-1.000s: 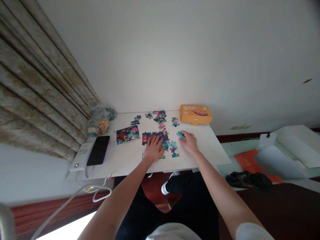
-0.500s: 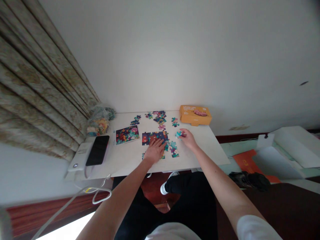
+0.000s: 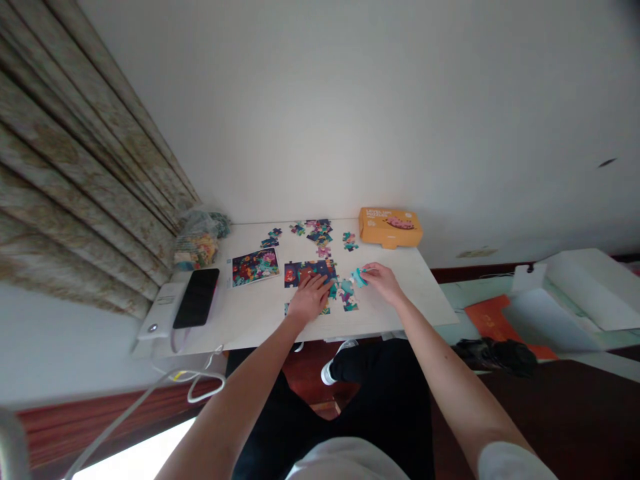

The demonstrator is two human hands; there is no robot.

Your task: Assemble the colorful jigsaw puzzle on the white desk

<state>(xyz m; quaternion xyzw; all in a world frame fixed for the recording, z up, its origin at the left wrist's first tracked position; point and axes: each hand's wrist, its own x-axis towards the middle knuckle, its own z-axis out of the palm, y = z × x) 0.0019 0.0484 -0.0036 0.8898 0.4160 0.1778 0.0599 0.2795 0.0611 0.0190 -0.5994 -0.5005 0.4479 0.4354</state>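
My left hand (image 3: pixel 310 298) lies flat on a partly assembled dark blue jigsaw section (image 3: pixel 306 273), holding nothing. My right hand (image 3: pixel 383 281) pinches a teal jigsaw piece (image 3: pixel 358 278) just above the white tabletop (image 3: pixel 250 327), close to the section's right side. Several joined pieces with pink and teal patches (image 3: pixel 347 297) lie below that piece. More loose pieces (image 3: pixel 320 231) are scattered toward the wall. A colourful picture card (image 3: pixel 255 267) lies left of the section. My left hand hides part of the section's lower edge.
An orange box (image 3: pixel 390 227) stands at the far edge of the table. A black phone (image 3: pixel 197 298) lies on a white power bank (image 3: pixel 163 310) at the left end, near a plastic bag of pieces (image 3: pixel 197 243). A curtain (image 3: pixel 75 180) hangs on the left.
My right hand has moved slightly closer to me, carrying the teal piece down the table. My left hand stays on the jigsaw section.
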